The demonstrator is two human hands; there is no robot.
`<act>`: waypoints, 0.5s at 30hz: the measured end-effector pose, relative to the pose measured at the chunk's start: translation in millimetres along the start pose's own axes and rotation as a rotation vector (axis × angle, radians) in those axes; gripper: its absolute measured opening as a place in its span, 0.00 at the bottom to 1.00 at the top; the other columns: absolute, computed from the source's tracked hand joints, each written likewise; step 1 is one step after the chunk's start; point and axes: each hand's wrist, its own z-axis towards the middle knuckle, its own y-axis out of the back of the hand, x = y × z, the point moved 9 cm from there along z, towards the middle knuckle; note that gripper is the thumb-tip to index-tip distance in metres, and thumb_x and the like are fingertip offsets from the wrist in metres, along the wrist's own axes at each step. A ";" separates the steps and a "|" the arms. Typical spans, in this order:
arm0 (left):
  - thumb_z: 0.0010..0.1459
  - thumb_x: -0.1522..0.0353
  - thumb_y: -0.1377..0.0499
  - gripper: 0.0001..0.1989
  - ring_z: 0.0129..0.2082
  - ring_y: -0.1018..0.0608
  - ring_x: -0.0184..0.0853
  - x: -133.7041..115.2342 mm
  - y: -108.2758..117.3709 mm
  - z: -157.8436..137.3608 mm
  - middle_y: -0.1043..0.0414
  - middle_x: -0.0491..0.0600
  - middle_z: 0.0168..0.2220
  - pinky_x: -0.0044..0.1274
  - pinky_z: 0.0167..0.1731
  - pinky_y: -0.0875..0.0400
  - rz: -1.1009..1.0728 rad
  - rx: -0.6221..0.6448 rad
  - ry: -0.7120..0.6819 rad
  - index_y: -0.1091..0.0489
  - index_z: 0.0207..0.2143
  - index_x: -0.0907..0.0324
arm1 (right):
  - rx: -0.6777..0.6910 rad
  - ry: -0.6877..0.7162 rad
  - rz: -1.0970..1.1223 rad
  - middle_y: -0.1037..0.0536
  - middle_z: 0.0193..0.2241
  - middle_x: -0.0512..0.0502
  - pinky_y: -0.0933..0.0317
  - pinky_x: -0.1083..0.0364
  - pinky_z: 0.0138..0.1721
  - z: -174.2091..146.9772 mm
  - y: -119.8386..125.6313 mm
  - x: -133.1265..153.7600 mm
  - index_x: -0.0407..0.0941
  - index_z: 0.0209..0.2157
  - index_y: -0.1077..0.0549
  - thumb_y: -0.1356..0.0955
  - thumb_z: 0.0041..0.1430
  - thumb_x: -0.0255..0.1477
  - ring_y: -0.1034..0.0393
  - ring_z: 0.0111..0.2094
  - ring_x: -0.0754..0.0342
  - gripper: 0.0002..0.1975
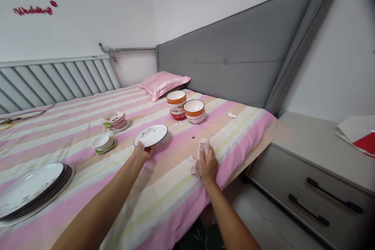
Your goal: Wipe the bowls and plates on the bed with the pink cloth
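My left hand (143, 150) grips the near rim of a white plate (151, 136) with a dark edge and a floral print, its thumb on top and fingers underneath. Whether the plate touches the bed I cannot tell. Over to the right, my right hand (208, 163) is closed around a crumpled pale pink cloth (204, 149) near the bed's edge. Beyond the plate stand two stacks of bowls, a taller stack (176, 105) and a shorter stack (194, 111), both with orange-banded top bowls.
A striped sheet (164, 179) covers the bed. Plates (35, 191) are piled at lower left. Small bowls (102, 142) and pink dishes (115, 119) sit left of my left hand. A pink pillow (164, 83) lies by the grey headboard (228, 54). A nightstand (316, 136) stands right.
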 end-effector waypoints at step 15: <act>0.59 0.63 0.45 0.18 0.44 0.27 0.37 22.0 -104.9 52.3 0.33 0.53 0.49 0.35 0.42 0.29 0.103 0.111 0.064 0.36 0.51 0.60 | -0.012 -0.041 0.059 0.25 0.37 0.38 0.42 0.53 0.35 4.4 -1.9 -5.7 0.43 0.42 0.31 0.43 0.61 0.44 0.30 0.37 0.45 0.22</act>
